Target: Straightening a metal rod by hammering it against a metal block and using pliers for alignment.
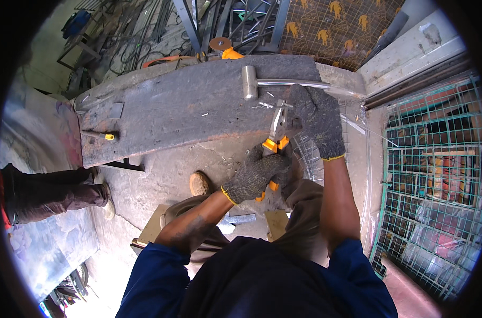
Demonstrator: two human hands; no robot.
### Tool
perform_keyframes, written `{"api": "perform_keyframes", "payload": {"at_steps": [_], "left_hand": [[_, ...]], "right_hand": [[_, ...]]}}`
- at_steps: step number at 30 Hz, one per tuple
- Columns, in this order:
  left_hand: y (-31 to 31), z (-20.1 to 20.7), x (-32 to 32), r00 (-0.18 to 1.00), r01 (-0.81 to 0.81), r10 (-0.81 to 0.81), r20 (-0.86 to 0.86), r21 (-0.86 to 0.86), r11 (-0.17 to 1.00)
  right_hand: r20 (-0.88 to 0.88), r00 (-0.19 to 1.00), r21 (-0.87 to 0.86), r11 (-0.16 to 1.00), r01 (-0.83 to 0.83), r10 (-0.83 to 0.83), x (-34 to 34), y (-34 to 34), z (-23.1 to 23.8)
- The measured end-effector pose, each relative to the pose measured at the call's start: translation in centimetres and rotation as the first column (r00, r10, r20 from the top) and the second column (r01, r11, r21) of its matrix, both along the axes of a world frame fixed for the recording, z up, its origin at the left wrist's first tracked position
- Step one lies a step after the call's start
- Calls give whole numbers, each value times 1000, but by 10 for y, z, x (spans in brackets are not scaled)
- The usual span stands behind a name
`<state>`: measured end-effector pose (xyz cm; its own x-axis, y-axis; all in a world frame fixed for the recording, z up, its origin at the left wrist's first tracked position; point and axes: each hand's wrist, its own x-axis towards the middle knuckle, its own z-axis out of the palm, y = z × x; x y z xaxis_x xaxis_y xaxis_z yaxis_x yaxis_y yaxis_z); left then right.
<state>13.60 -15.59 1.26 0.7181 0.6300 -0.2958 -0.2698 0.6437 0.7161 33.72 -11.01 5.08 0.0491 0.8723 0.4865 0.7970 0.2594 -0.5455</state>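
My left hand (258,176), in a dark grey knitted glove with a yellow cuff, is wrapped round the orange handles of a pair of pliers (276,125). The jaws point away from me, over the near edge of a dark worn bench (182,108). A small bright metal piece (286,105) shows at the jaw tips. My right hand (320,119), gloved alike, is closed beside the jaws; what its fingers pinch is hidden. Just beyond lies a metal hammer (250,83), its handle running right, past my right fingertips. Small metal bits (266,105) lie near the hammer head.
A yellow-ended tool (109,137) and a flat metal plate (116,110) rest on the bench's left. Behind the bench stands an orange grinder (231,53) with a brown disc. Green wire mesh (432,175) rises at right. Another person's legs (60,194) are at left.
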Motion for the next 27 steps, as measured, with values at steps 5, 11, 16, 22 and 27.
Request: {"api": "perform_keyframes", "payload": {"at_steps": [5,11,16,22,27], "left_hand": [[8,11,4,986,-43,62,-153,123,991],[7,0,0,996,-40,44,-83,48,998],[0,18,4,992,14,6,127,-155,988],[9,7,2,975,12,21,220,-150,989],[23,9,4,983,-48,67,-170,117,992]], "right_hand": [[353,932,140,990,34,-82,18,1,-21],[442,893,-3,995,97,-86,14,-4,-12],[-417,899,-254,967,21,-129,6,1,-14],[-294,949,-195,979,56,-113,-7,2,6],[423,901,56,995,81,-97,20,0,-4]]}}
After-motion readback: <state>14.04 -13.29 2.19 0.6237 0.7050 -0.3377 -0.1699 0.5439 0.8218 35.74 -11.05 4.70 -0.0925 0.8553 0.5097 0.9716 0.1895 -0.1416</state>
